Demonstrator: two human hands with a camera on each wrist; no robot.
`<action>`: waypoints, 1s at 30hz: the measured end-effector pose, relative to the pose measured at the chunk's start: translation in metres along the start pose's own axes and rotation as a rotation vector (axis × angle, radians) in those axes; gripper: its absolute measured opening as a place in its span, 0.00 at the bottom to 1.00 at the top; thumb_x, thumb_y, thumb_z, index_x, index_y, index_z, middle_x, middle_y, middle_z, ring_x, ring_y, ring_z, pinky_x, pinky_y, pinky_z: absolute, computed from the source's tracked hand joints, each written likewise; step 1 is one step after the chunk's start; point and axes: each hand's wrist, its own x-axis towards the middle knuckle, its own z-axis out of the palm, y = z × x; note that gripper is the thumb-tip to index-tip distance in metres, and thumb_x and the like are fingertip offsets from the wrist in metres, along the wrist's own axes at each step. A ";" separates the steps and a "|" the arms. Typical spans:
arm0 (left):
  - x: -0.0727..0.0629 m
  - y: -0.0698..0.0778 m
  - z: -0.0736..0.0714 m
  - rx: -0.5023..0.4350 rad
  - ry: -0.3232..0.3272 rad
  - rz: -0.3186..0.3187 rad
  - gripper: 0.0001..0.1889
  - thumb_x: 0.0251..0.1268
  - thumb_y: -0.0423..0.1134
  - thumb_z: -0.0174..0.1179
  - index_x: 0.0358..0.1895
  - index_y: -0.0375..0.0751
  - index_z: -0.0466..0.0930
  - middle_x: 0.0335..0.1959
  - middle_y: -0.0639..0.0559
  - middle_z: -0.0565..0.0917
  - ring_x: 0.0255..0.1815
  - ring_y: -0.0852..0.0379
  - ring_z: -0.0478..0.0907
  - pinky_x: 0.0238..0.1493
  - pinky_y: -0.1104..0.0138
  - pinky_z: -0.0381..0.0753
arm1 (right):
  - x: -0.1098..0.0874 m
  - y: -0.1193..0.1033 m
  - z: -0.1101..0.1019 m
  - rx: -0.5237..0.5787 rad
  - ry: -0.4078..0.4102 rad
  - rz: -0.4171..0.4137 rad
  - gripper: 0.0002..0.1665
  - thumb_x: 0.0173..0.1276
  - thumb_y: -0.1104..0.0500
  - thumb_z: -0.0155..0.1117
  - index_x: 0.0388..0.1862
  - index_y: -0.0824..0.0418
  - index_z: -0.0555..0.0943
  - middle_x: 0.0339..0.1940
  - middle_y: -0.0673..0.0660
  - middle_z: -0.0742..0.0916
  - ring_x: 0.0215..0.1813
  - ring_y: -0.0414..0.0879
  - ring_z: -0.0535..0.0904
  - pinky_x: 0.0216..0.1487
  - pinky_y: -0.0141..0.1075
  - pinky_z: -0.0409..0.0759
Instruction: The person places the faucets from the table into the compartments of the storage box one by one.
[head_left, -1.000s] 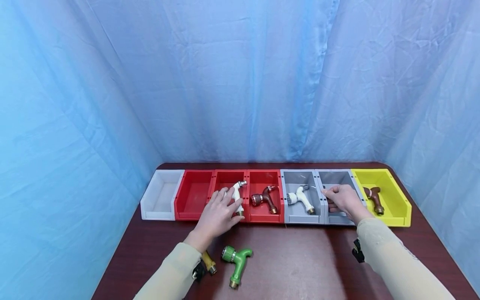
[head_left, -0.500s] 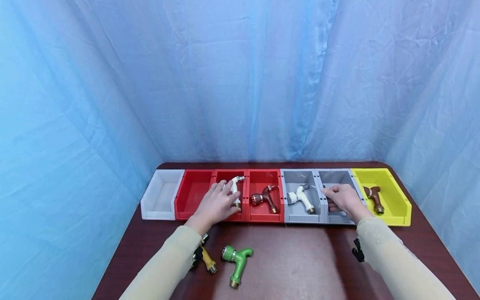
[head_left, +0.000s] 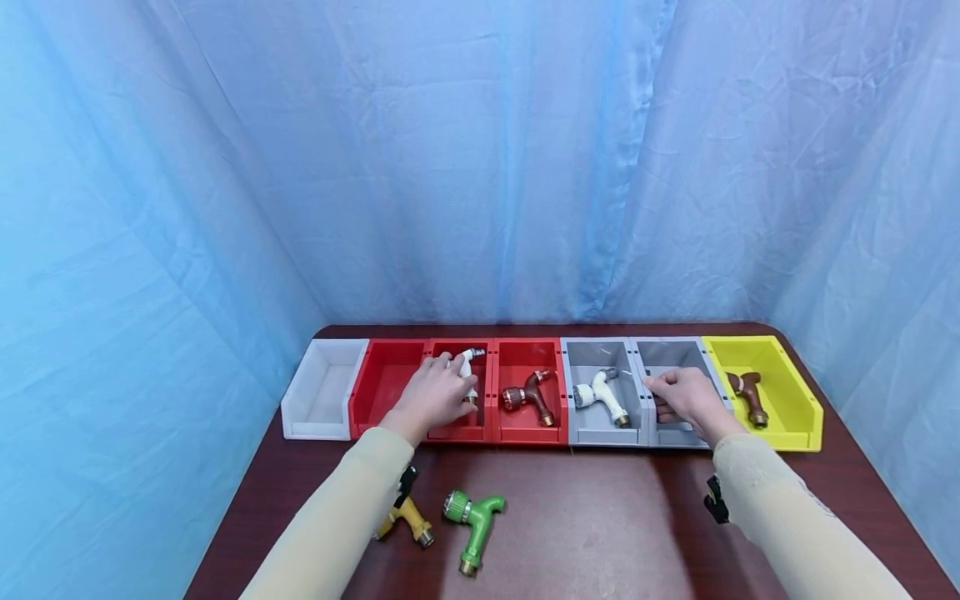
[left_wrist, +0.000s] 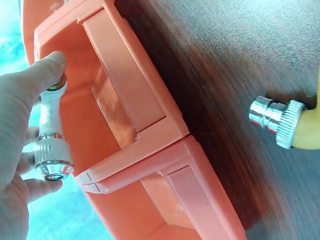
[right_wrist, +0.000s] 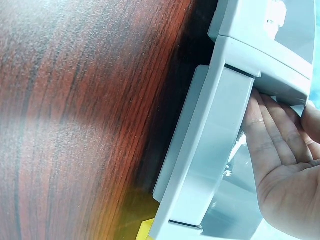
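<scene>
My left hand (head_left: 438, 390) grips a white tap (left_wrist: 51, 117) with a ribbed knob and brass threaded end. The tap is at the opening of the third bin from the left, a red bin (head_left: 461, 434); fingers hide part of it in the head view. On the right, my right hand (head_left: 686, 398) pinches the side wall of a grey bin (right_wrist: 215, 145), fingers inside and thumb over the wall's edge. Left of that hand, a white tap (head_left: 602, 398) lies in the neighbouring grey bin. A brown tap (head_left: 532, 398) lies in the red bin beside it.
A yellow bin (head_left: 806, 417) at the right end holds another brown tap (head_left: 750, 400). A white bin (head_left: 315, 429) ends the row at left. On the table (head_left: 585, 517) in front lie a green tap (head_left: 476, 529) and a yellow tap (head_left: 412, 521), the latter partly behind my left sleeve.
My left hand has moved slightly back and left with the white tap, farther into the red bin's area. The right hand stays where it was.
</scene>
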 end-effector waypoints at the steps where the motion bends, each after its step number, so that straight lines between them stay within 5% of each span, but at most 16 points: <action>1: 0.001 0.000 0.000 -0.002 -0.014 -0.001 0.28 0.55 0.55 0.76 0.59 0.52 0.84 0.65 0.40 0.77 0.63 0.43 0.73 0.66 0.44 0.76 | 0.000 0.000 0.000 0.000 -0.001 0.000 0.27 0.81 0.49 0.56 0.59 0.73 0.78 0.45 0.63 0.85 0.38 0.46 0.85 0.41 0.42 0.89; 17: 0.016 0.003 0.007 0.011 -0.115 0.000 0.21 0.55 0.57 0.76 0.49 0.53 0.88 0.55 0.45 0.83 0.50 0.49 0.78 0.55 0.51 0.83 | 0.000 -0.001 0.001 0.013 0.013 0.000 0.25 0.80 0.50 0.56 0.57 0.72 0.79 0.44 0.62 0.85 0.37 0.45 0.85 0.42 0.43 0.89; 30: 0.019 0.004 0.017 0.005 -0.148 -0.002 0.21 0.53 0.58 0.76 0.48 0.54 0.90 0.51 0.49 0.84 0.51 0.50 0.78 0.54 0.53 0.83 | -0.001 0.001 0.002 0.003 0.020 -0.006 0.25 0.80 0.49 0.56 0.57 0.71 0.79 0.45 0.62 0.84 0.39 0.47 0.84 0.42 0.42 0.89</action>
